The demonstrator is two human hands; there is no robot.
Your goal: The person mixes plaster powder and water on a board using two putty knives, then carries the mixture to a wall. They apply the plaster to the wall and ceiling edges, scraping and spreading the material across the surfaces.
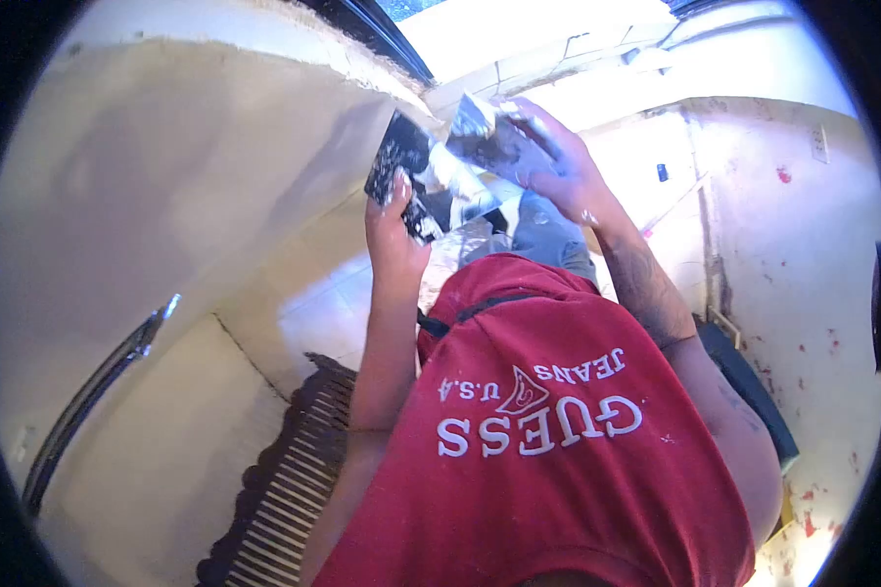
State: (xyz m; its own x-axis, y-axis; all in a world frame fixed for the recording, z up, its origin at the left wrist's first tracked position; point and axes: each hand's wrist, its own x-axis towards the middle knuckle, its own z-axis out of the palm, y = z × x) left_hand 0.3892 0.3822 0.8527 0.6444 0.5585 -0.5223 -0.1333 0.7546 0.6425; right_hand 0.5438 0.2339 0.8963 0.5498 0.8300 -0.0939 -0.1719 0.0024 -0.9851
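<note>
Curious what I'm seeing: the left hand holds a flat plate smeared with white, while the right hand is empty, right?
The right hand isn't empty: the head view shows it holding another flat piece. The left hand holds a flat plate smeared with white.

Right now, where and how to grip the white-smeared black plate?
Probably best: pinch the black plate by its left edge, coming from the person's left. It looks flat; the left hand grips that side, white smears cover much of the middle, and the right hand holds a grey plate close opposite.
</note>
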